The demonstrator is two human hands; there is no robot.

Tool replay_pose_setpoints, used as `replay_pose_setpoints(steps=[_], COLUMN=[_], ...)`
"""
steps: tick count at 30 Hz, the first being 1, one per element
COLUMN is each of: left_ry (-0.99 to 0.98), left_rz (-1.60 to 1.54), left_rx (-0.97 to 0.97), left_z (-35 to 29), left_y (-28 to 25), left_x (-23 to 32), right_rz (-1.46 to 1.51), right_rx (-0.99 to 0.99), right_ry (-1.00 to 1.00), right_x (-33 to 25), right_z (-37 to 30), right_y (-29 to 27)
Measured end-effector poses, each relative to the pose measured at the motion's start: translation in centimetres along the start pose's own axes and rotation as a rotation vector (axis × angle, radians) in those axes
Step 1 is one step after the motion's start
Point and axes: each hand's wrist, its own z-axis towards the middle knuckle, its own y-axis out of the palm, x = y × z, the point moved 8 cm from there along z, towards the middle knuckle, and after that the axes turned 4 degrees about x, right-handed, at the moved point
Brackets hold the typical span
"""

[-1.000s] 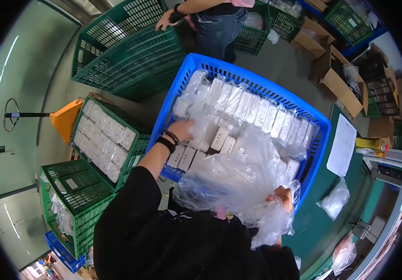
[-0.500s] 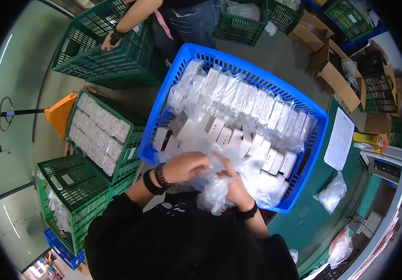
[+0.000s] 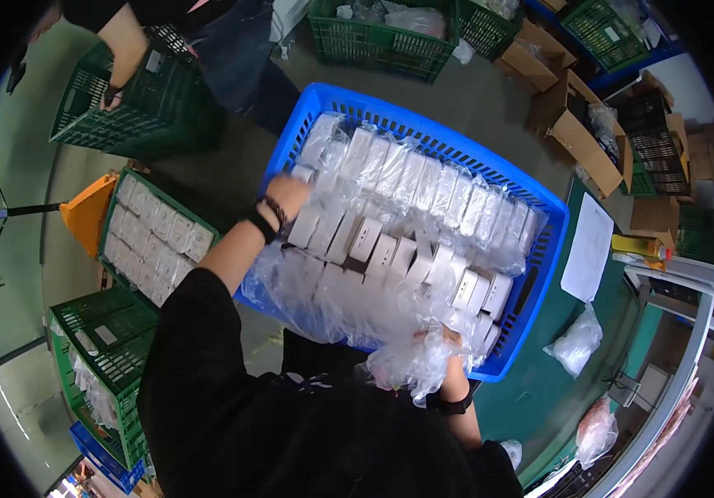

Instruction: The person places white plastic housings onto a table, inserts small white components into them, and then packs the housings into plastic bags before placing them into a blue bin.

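Observation:
A blue plastic basket (image 3: pixel 502 158) in front of me holds rows of white box-shaped devices (image 3: pixel 365 241), some wrapped in clear plastic bags (image 3: pixel 402 170). At the basket's left side is my left hand (image 3: pixel 288 196), closed with its knuckles up, beside a small white piece; its fingertips are hidden. My right hand (image 3: pixel 451 342), near the basket's front edge, is closed on a bunch of crumpled clear plastic bags (image 3: pixel 415 361), which covers most of its fingers. Loose clear plastic film (image 3: pixel 290 290) spreads over the front left of the basket.
Green crates (image 3: pixel 124 332) stand at left, one filled with square white devices (image 3: pixel 153 236), near an orange pallet jack (image 3: pixel 91 212). Another person's hand (image 3: pixel 112 98) rests on a green crate (image 3: pixel 149 108). A green table (image 3: pixel 531 398) at right bears a paper sheet (image 3: pixel 587 249) and a plastic bag (image 3: pixel 577 340).
My hands have moved apart: the left up to the basket's left side, the right slightly right with the crumpled bags. More white devices are uncovered. The other person has shifted left with the crate.

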Motion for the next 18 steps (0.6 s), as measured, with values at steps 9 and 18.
replay_pose_setpoints(steps=[9,18], left_ry=[0.047,-0.108], left_rz=[-0.314,-0.1], left_rx=[-0.285,-0.056], left_z=[-1.8,5.3], left_y=[-2.6,5.7], left_x=[4.1,1.7], right_rz=[-0.144,-0.373], right_rx=[-0.061,0.021], right_ry=[0.059,-0.051], right_x=[1.8,-0.4], right_z=[-0.1,-0.1], right_y=[-0.8,-5.6])
